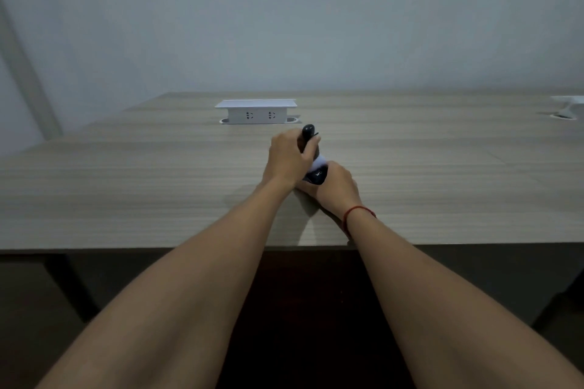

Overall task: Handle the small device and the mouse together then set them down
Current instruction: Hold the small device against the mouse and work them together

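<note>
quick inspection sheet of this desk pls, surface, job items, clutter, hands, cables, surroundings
surface: wood-grain table, bare apart from the items below
job's things: dark mouse held up off the table; small device, dark with a white part, held just below it; how they touch is hidden by the hands
clutter: white socket box at the far middle; a white object at the far right edge, too cut off to identify
hands: left hand closed on the mouse; right hand closed on the device, red string on its wrist
cables: nothing seen
surroundings: plain pale wall behind; dark space under the table
</note>
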`<state>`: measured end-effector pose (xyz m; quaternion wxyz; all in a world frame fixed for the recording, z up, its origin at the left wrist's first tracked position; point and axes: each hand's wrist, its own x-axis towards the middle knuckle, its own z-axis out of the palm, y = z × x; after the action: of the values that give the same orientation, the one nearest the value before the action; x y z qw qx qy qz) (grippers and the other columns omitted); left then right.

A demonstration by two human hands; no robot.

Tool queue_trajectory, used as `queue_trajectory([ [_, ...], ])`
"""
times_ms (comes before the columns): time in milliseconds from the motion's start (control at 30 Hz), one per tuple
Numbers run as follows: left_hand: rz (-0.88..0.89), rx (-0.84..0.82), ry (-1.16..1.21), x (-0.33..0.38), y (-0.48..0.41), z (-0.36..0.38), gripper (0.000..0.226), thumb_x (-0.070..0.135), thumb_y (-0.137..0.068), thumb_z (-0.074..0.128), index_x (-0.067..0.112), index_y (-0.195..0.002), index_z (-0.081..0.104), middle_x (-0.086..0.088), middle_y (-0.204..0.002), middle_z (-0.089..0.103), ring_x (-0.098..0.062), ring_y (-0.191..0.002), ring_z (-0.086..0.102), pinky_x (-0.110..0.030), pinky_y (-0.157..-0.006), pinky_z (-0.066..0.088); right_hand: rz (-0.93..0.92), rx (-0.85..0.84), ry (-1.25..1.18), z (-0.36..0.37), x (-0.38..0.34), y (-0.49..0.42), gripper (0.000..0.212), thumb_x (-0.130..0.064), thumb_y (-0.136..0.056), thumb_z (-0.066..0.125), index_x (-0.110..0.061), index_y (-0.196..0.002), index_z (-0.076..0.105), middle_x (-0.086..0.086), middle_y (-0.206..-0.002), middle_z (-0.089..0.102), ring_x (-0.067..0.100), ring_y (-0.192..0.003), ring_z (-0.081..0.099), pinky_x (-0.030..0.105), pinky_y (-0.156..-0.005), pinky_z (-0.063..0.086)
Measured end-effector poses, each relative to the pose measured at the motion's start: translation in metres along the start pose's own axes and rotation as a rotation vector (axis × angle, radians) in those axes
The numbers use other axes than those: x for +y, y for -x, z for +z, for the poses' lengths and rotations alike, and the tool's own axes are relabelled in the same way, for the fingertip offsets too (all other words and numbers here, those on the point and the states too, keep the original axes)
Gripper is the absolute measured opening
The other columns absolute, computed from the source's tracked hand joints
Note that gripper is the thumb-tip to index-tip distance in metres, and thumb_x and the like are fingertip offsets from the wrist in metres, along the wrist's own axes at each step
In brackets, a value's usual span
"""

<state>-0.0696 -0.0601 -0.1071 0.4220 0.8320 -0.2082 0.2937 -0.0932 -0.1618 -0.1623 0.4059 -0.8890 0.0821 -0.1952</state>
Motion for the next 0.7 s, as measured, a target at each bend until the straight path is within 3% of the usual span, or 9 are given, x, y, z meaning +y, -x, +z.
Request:
queue_trajectory([
  [167, -0.148, 0.013, -0.072, -0.007, 0.006, 0.0, 0.031, 0.029, -0.092, 0.058, -0.001, -0.088, 0.063, -0.019, -0.088, 0.064, -0.026, -0.075, 0.054, -0.032, -0.065, 0.039, 0.013, 0.015, 0.035, -0.002, -0.001, 0.0, 0.051, -0.054, -0.067, 0.079, -0.019, -0.099, 0.06, 0.001, -0.094, 0.067, 0.02, -0.085, 0.064, 0.036, -0.073, 0.053],
  [300, -0.225, 0.033, -0.088, -0.011, 0.01, -0.009, 0.032, 0.026, -0.094, 0.056, -0.005, -0.1, 0.062, -0.024, -0.1, 0.064, -0.038, -0.093, 0.061, -0.039, -0.077, 0.047, 0.003, 0.028, 0.062, -0.003, -0.001, 0.002, 0.051, -0.054, -0.067, 0.078, -0.019, -0.099, 0.061, 0.001, -0.095, 0.068, 0.021, -0.086, 0.063, 0.039, -0.077, 0.054],
  [467, -0.22, 0.007, -0.164, -0.037, 0.028, -0.021, 0.028, 0.025, -0.096, 0.053, -0.001, -0.098, 0.062, -0.02, -0.097, 0.064, -0.034, -0.089, 0.061, -0.041, -0.078, 0.051, -0.035, -0.019, 0.076, -0.009, -0.002, 0.004, 0.056, -0.054, -0.07, 0.076, -0.02, -0.112, 0.062, -0.001, -0.106, 0.068, 0.02, -0.098, 0.063, 0.039, -0.088, 0.053],
  [567, -0.194, 0.073, -0.096, -0.034, 0.022, -0.027, 0.028, 0.026, -0.096, 0.054, -0.001, -0.097, 0.063, -0.018, -0.094, 0.064, -0.031, -0.086, 0.061, -0.042, -0.078, 0.053, -0.065, -0.049, 0.071, -0.01, -0.003, 0.005, 0.056, -0.052, -0.072, 0.077, -0.02, -0.115, 0.062, -0.001, -0.11, 0.066, 0.02, -0.1, 0.061, 0.037, -0.09, 0.051],
  [700, -0.165, 0.158, 0.038, -0.023, 0.009, -0.032, 0.028, 0.024, -0.094, 0.056, -0.003, -0.09, 0.062, -0.015, -0.086, 0.063, -0.024, -0.078, 0.055, -0.032, -0.069, 0.045, -0.105, -0.057, 0.085, -0.009, -0.003, 0.006, 0.06, -0.05, -0.071, 0.077, -0.018, -0.119, 0.061, 0.004, -0.115, 0.059, 0.021, -0.104, 0.056, 0.04, -0.091, 0.051],
])
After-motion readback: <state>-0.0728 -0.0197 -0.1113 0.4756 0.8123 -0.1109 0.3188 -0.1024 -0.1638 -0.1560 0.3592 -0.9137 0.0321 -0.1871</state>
